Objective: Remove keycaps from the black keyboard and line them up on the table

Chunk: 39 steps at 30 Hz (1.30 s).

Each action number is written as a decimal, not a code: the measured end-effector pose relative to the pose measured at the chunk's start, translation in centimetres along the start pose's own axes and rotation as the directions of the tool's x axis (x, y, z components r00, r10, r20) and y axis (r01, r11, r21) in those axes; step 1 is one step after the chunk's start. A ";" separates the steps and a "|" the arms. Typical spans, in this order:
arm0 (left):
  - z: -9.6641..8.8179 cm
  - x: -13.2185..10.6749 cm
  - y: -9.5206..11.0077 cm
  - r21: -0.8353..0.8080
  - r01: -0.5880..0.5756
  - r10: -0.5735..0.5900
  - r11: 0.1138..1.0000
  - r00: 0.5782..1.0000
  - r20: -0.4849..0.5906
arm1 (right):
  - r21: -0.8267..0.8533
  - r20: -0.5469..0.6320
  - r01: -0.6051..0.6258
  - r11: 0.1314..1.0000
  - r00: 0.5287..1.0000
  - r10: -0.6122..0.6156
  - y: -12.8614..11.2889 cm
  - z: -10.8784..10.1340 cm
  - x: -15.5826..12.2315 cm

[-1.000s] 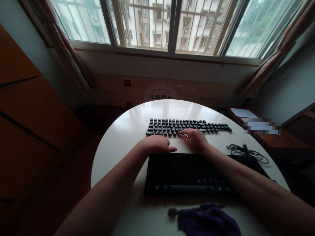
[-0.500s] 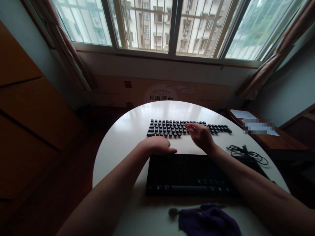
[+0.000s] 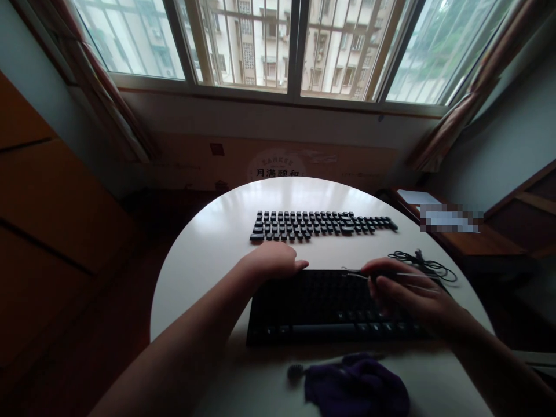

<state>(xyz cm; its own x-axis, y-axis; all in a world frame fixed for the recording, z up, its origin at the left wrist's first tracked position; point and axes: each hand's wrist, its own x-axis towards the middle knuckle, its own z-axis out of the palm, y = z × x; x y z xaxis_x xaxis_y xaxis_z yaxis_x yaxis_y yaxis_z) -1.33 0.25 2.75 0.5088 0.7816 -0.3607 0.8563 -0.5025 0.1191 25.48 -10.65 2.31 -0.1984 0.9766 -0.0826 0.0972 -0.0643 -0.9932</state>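
My left hand (image 3: pixel 278 259) lies at the far left edge of the black keyboard (image 3: pixel 313 301), back of the hand up. Its thumb sticks out to the right along that edge, while the other fingers are hidden from me. In my right hand (image 3: pixel 403 289) is a wire keycap puller (image 3: pixel 358 272). Its hooked wire tips point left over the far part of the keyboard. Only the near rows and a long space bar stand out on the dark keyboard; the upper part is too dark to make out. Beyond it, loose black keycaps (image 3: pixel 304 223) stand in rows.
A coiled black cable (image 3: pixel 428 266) lies behind the keyboard's right end. Near me on the round white table (image 3: pixel 186 278) are a purple cloth (image 3: pixel 356 388) and a dark-bristled brush (image 3: pixel 296 372). A wooden desk (image 3: pixel 473 246) with papers stands on the right.
My right hand has come back from the rows of loose keycaps to above the keyboard's right half, and the puller now shows clearly. My left hand stays at the keyboard's far edge.
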 end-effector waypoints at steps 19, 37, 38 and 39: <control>0.2 2.0 1.7 0.013 -0.135 0.135 0.991 0.991 -0.011 | -0.112 0.055 0.245 0.963 0.969 -0.240 4.5 1.4 -0.8; 2.4 1.1 2.4 -0.048 -0.056 0.046 0.997 0.979 -0.197 | -0.470 -0.028 0.297 0.831 0.936 -0.350 4.6 2.1 -1.4; 2.3 1.1 2.3 -0.050 -0.063 0.053 0.997 0.980 -0.193 | -0.479 0.009 0.315 0.819 0.935 -0.354 4.6 2.1 -1.3; 2.3 1.2 2.2 -0.053 -0.070 0.058 0.996 0.980 -0.191 | -0.483 0.044 0.335 0.809 0.932 -0.359 4.5 2.0 -1.2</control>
<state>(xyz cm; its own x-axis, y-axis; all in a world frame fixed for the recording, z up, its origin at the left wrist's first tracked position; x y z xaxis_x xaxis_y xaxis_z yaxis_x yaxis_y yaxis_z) 0.93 -0.79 0.48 0.5654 0.8072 -0.1694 0.8223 -0.5355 0.1927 24.23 -12.49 -2.20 -0.2629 0.9245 0.2762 0.4830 0.3739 -0.7918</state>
